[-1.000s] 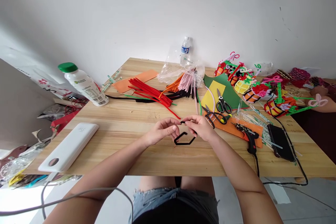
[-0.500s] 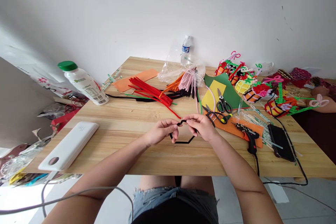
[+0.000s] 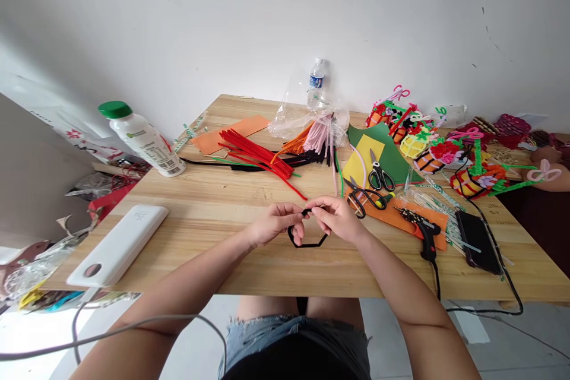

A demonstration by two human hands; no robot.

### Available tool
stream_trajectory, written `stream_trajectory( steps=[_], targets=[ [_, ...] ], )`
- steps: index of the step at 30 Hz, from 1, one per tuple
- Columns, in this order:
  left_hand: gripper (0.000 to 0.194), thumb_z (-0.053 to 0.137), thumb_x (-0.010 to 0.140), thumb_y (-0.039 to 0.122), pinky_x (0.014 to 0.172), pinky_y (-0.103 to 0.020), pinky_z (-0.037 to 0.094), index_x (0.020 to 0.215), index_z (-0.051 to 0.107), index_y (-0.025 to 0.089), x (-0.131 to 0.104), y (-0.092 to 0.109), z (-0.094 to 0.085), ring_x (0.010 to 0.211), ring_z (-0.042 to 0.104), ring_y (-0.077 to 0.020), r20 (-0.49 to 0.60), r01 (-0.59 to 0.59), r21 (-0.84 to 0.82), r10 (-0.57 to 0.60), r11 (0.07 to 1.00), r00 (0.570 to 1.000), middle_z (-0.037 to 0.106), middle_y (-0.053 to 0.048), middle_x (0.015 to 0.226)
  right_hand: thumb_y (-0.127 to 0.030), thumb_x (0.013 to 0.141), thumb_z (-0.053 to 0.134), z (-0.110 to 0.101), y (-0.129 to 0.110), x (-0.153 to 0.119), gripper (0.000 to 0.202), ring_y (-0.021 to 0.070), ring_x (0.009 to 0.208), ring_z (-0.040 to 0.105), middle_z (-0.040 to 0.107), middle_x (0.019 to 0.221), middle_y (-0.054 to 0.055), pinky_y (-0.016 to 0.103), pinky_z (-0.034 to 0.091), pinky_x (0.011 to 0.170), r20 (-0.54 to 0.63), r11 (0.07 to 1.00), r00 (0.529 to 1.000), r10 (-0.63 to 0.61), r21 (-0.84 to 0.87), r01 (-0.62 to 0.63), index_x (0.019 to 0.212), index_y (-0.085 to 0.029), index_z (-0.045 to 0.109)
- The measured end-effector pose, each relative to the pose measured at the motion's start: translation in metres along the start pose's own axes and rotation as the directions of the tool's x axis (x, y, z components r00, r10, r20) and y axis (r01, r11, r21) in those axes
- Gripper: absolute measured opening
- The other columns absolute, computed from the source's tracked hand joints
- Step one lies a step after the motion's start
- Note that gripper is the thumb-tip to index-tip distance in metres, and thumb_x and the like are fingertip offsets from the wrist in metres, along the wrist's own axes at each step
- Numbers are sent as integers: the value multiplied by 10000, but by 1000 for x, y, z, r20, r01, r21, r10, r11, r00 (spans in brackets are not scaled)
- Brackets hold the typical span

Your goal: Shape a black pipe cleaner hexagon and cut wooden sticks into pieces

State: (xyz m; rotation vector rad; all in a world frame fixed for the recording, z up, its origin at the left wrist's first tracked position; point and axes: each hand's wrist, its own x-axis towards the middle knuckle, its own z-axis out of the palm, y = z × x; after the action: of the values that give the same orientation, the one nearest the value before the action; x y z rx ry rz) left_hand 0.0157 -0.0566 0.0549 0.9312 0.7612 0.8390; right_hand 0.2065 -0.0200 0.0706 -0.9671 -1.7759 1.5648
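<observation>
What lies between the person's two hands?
Between the left hand and the right hand is a bent black pipe cleaner, held by both, as the head view shows.

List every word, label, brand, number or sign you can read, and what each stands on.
None can be read with certainty.
White bottle: label print and a barcode, too small.
Water bottle: blue label, too blurred.
Power bank: faint grey characters, too blurred.
Table: faint handwriting-like marks near its right side, illegible.
Pale sheeting at far left: dark marks, too blurred.
</observation>
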Motion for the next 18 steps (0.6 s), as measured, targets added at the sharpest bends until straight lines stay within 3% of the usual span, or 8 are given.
stream_trajectory(
  steps=[6, 14, 16, 18],
  targets=[
    [378, 703, 738, 412, 464, -263, 467, 881, 625, 72, 0, 1, -2, 457, 628, -166, 43, -14, -59, 17, 998, 999, 680, -65, 601, -299, 834, 544, 5, -5, -2, 216, 51, 357, 431, 520, 527, -55, 173, 356, 346, -47, 991, 996, -75, -112, 69, 938, -137, 643],
    [344, 758, 682, 392, 429, -218, 431, 768, 621, 88, 0, 3, 1, 423, 589, -119, 7, 2, -51, -2, 999, 1000, 649, -23, 585, -256, 840, 528, 7, -6, -2, 201, 53, 382, 452, 581, 610, -19, 172, 387, 346, -34, 978, 992, -120, -178, 113, 925, -136, 665],
    [319, 763, 680, 365, 427, -221, 437, 748, 622, 87, 0, 4, 1, 427, 590, -118, 5, 1, -78, -1, 997, 1000, 649, -20, 605, -228, 847, 524, 5, -4, -1, 185, 62, 442, 500, 635, 710, 16, 179, 416, 390, -30, 944, 978, -206, -268, 191, 911, -143, 676],
    [297, 763, 685, 339, 422, -227, 443, 758, 635, 81, 0, 4, 0, 423, 589, -120, 17, 10, -110, -9, 994, 1000, 644, -18, 604, -191, 843, 534, 4, -3, 0, 167, 90, 562, 569, 667, 801, 47, 195, 459, 475, -2, 860, 934, -357, -390, 328, 898, -155, 688]
  ],
)
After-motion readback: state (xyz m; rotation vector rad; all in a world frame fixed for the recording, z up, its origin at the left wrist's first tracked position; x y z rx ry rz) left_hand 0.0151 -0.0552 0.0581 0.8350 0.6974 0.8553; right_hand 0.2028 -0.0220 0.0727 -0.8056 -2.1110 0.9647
